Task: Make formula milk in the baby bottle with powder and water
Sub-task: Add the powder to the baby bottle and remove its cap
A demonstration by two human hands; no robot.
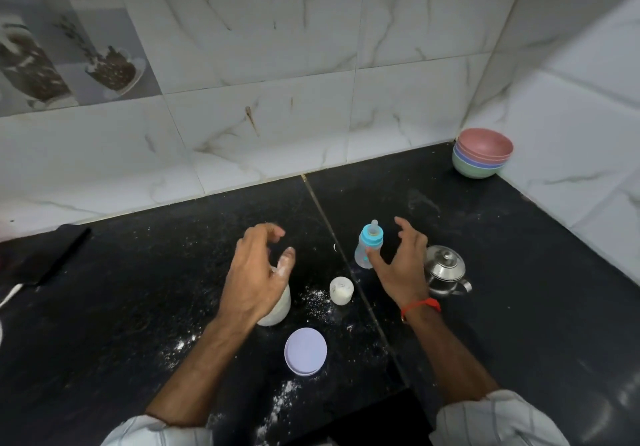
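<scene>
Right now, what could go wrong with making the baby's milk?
The baby bottle is small and stands upright by the right hand; a bump might tip it. The left hand hovers over the open powder jar and could knock it, adding to the spilled powder.

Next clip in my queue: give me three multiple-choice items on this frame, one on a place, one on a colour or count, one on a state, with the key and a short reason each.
1. Where does the stack of bowls stand?
A. In the far right corner of the counter
B. Beside the round lid
C. At the counter's left edge

2. What colour is the baby bottle collar?
A. Red
B. Blue
C. Yellow

3. What is the state of the round lid?
A. Screwed onto the white container
B. Held in the left hand
C. Lying loose on the counter

Key: 1 A, the bowls sit where the two tiled walls meet. 2 B, the ring under the teat is blue. 3 C, it lies flat on the black counter, near spilled powder.
</scene>
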